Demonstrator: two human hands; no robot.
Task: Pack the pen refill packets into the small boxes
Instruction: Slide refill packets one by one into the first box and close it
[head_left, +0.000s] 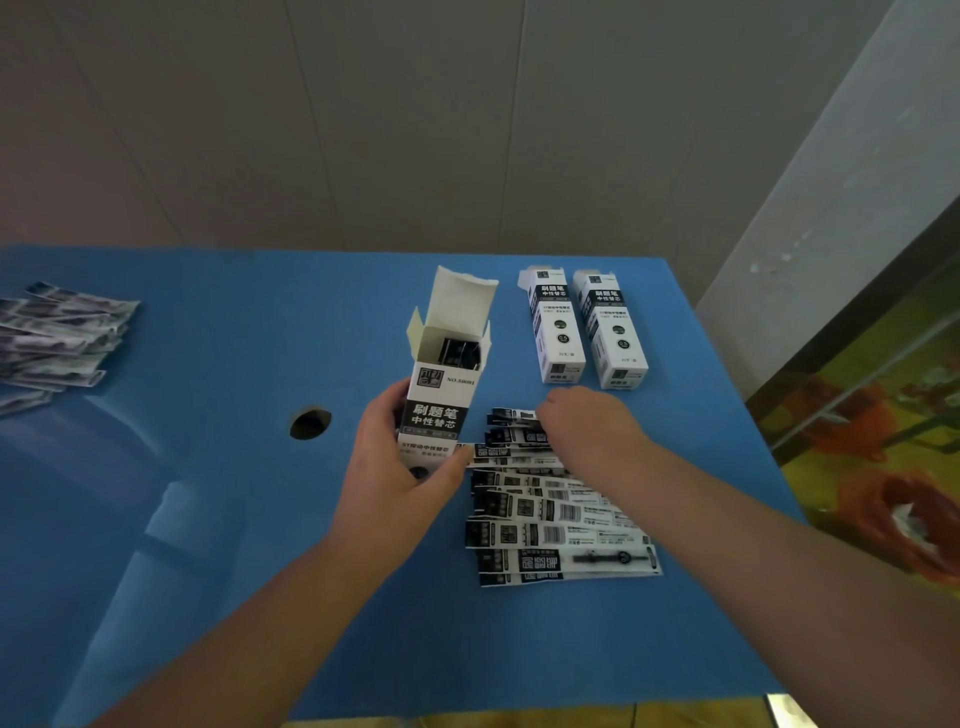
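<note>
Left hand (390, 457) grips open box (445, 400), upright on blue tabletop (218, 519), flaps up, dark refills inside; label reads "NO.50091", "刷题笔 中性替芯". Right hand (584, 421) reaches onto refill packets (550, 512) fanned just right of box; fingers hidden, grip can't tell. Two closed boxes (584, 327) behind w/ same print, "0.5".

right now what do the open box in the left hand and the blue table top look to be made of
White and black open box: thin printed card, matte; its folded flaps hold creases and show plain insides. Blue table top: apparently soft foam or padded sheet, matte; rounded edges, a punched round hole and shallow dents suggest it.
</note>
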